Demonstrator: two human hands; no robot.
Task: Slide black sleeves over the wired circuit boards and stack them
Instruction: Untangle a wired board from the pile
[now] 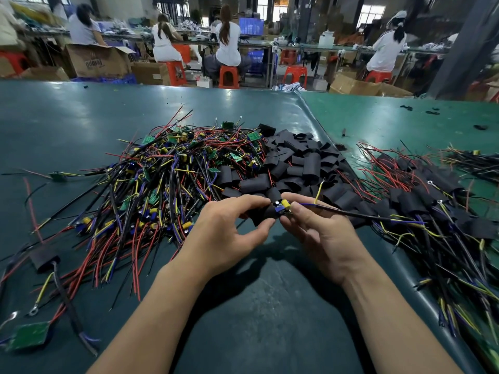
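My left hand (229, 228) pinches a black sleeve (263, 214) between thumb and fingers at the table's middle. My right hand (318, 230) holds a small wired circuit board (282, 207) with a yellow capacitor, its end partly inside the sleeve. The board's black, blue and yellow wires trail off to the right. A heap of loose black sleeves (299, 166) lies just behind my hands. To the left spreads a tangled pile of bare wired boards (162, 179). On the right lies a pile of sleeved boards (432, 206).
The green table mat (256, 306) has a raised seam running down its right side. One sleeved board (44, 259) and a bare green board (29, 336) lie at the near left. Several people sit on red stools at benches behind the table.
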